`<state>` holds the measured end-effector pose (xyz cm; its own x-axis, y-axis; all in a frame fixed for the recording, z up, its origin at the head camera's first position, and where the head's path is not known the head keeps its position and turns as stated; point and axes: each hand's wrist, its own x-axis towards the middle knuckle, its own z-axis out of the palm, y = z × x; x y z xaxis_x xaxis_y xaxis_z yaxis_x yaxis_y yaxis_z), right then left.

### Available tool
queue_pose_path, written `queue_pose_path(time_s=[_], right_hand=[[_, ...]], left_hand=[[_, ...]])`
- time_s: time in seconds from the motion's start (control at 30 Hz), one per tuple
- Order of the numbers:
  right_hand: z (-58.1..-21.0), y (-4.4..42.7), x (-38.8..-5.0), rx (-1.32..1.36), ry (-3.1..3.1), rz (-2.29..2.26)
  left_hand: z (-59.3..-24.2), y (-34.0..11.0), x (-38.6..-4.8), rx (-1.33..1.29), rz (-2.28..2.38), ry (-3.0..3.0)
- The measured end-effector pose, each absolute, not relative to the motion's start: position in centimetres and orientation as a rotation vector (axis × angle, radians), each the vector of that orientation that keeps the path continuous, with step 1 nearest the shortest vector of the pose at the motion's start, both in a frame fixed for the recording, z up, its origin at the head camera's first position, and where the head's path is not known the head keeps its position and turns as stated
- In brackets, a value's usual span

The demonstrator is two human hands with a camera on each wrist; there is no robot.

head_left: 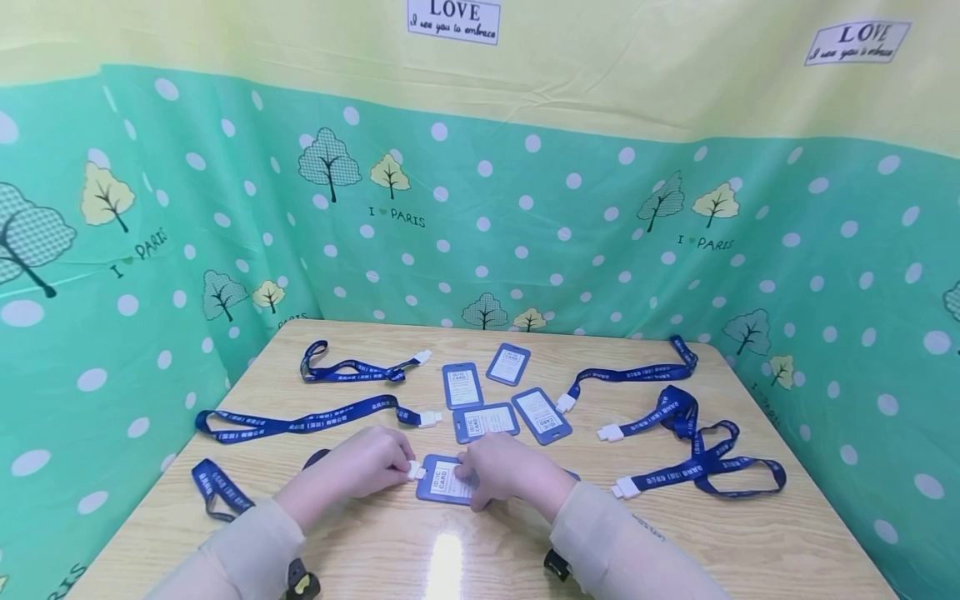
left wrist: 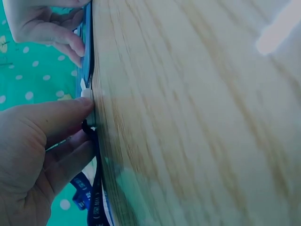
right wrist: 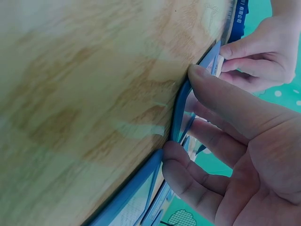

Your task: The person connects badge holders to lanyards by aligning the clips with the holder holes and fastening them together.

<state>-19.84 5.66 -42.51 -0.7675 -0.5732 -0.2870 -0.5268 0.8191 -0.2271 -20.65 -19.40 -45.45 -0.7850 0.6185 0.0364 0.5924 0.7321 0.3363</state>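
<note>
Angled inward over the wooden table (head_left: pixel 375 546), the left hand (head_left: pixel 381 462) pinches a white clip (head_left: pixel 416 472) between thumb and fingertips at the left end of a blue card holder (head_left: pixel 441 487), while the right hand (head_left: pixel 504 468), palm down from the opposite side, grips that holder's edges against the table.

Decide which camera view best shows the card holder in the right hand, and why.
The head view: it shows the card holder face-up, print visible, though the right hand covers part. The left wrist view shows it nearly edge-on; the right wrist view, steeply slanted, partly behind that hand.
</note>
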Motion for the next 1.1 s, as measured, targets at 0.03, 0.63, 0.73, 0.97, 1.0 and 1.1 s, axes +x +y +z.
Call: queue_pose_path(time_s=[0.03,0.63,0.73,0.97,1.0,1.1], right_hand=[[-42.5,5.7,-19.9,-0.833,2.659,-0.189],[-42.4,5.7,-19.7,-0.841,2.671,-0.189],[-42.5,5.7,-19.7,-0.834,2.669,-0.196],[-42.3,5.6,-19.6,-0.849,2.672,-0.183],[-42.3,5.6,-19.6,-0.850,2.673,-0.181],[-42.3,5.6,-19.6,-0.852,2.676,-0.177]], left_hand=[[-45.5,-19.4,-20.6,0.998,0.511,2.854],[-45.4,-19.1,-20.1,0.959,0.553,2.878],[-45.4,-18.9,-19.9,0.951,0.542,2.886],[-45.3,-18.4,-19.6,0.929,0.528,2.918],[-45.4,-18.4,-19.5,0.922,0.525,2.922],[-45.4,-18.3,-19.4,0.909,0.511,2.935]])
